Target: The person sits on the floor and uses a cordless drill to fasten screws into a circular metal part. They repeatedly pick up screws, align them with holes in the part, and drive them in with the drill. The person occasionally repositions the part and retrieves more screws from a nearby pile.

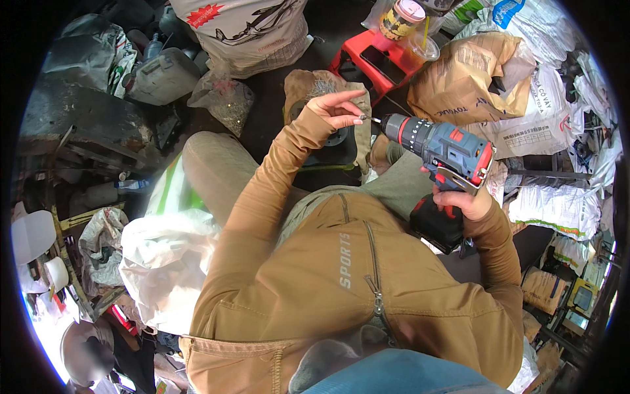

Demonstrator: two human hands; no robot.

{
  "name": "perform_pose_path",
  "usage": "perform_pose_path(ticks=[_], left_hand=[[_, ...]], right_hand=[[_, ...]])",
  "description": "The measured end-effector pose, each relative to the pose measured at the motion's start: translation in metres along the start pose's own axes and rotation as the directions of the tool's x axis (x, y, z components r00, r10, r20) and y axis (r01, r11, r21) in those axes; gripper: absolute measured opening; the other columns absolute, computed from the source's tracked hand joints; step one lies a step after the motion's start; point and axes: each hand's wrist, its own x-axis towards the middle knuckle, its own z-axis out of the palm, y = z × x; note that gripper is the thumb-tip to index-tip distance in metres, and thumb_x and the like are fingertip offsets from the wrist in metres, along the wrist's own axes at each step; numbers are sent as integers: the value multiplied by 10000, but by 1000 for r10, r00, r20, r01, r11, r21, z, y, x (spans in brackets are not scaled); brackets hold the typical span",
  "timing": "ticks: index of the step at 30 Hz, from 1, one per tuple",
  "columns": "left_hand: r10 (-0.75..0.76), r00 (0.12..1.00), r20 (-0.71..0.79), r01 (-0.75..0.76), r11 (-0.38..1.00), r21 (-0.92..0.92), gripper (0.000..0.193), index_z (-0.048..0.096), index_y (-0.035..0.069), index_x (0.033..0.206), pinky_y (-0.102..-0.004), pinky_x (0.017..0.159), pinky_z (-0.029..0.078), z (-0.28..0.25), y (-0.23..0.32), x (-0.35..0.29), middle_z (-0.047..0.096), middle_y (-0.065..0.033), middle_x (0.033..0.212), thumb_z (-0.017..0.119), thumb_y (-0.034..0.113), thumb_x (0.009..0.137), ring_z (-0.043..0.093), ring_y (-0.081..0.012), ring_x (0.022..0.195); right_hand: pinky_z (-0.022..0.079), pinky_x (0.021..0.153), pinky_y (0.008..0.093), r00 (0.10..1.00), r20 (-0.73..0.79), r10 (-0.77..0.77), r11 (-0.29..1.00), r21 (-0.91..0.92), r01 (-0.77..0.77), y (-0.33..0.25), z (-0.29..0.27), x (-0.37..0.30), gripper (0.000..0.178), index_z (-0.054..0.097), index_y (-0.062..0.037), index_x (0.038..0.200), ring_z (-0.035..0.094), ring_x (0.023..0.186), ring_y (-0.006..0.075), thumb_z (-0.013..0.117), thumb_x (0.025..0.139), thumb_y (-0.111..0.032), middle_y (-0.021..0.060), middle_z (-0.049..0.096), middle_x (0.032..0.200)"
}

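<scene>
The cordless drill (436, 148), blue-grey and black with red parts, is in the air above the person's right thigh, and its chuck points to the left. The right hand (469, 202) is closed around its handle, with the thumb folded across the front, and the black battery (438, 223) is just below this hand. From the chuck comes a thin bit (375, 121), which reaches to the fingertips of the left hand (336, 111). There the thumb and a finger pinch a small dark piece (363, 117), while other fingers are stretched out; the piece is too small for me to tell its kind, or whether the bit enters it. Beyond the left hand, a heap of thin metal pieces (323, 87) lies on a brown sheet (298, 82). Farther, to the right, is a red stool (354, 49), which bears a patterned cup (400, 21) and a clear cup (423, 47). Beside the stool is a large brown paper sack (469, 79). On the other side, a clear bag (223, 105) with small bits inside rests near a printed white bag (246, 29) and a grey canister (164, 75). By the left leg is a crumpled white bag (167, 262)
</scene>
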Motion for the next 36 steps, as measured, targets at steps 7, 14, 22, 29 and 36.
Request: perform_pose_path(ticks=[7, 14, 22, 29, 36], left_hand=[[80, 995, 58, -92, 964, 248, 672, 399, 49, 1405, -249, 817, 483, 8, 16, -6, 693, -77, 954, 690, -29, 804, 618, -100, 898], [210, 962, 172, -271, 789, 552, 585, 475, 76, 1347, -249, 808, 492, 10, 27, -12, 709, -69, 919, 661, -55, 809, 659, -140, 867], [-195, 901, -388, 424, 201, 883, 895, 467, 140, 1355, -436, 1106, 300, -61, 18, -26, 386, -126, 1444, 869, 227, 560, 336, -293, 1352], [-346, 871, -348, 351, -56, 935, 1203, 225, 236, 1481, -556, 1136, -31, -70, -81, -35, 160, -44, 1561, 833, 565, 497, 29, -259, 1455], [-211, 967, -143, 174, 140, 975, 904, 362, 210, 1421, -470, 1165, 17, -82, -139, -35, 351, -16, 1481, 703, 567, 663, 166, -224, 1435]], right_hand=[[466, 602, 259, 998, 44, 42, 999, -19, -41, -6, -6, -1, 538, 564, -24, 1217, 559, 643, 111, 611, 684, 26, 18, 582, 766], [462, 552, 277, 993, 118, 19, 936, -350, 24, -17, -15, 14, 308, 576, -9, 1011, 569, 611, 130, 651, 713, -22, 63, 608, 751], [437, 503, 267, 983, 111, 145, 951, -290, -107, -48, 0, 64, 419, 542, -36, 1101, 519, 565, 96, 691, 710, -1, 18, 571, 752], [406, 414, 268, 973, 160, 165, 908, -411, -86, -38, 17, 140, 203, 590, 9, 898, 510, 470, 113, 652, 706, -19, 40, 542, 604], [446, 426, 290, 927, 149, 345, 866, -431, -253, -29, 21, 185, 369, 564, 9, 1051, 539, 478, 144, 616, 687, 38, 67, 560, 638]])
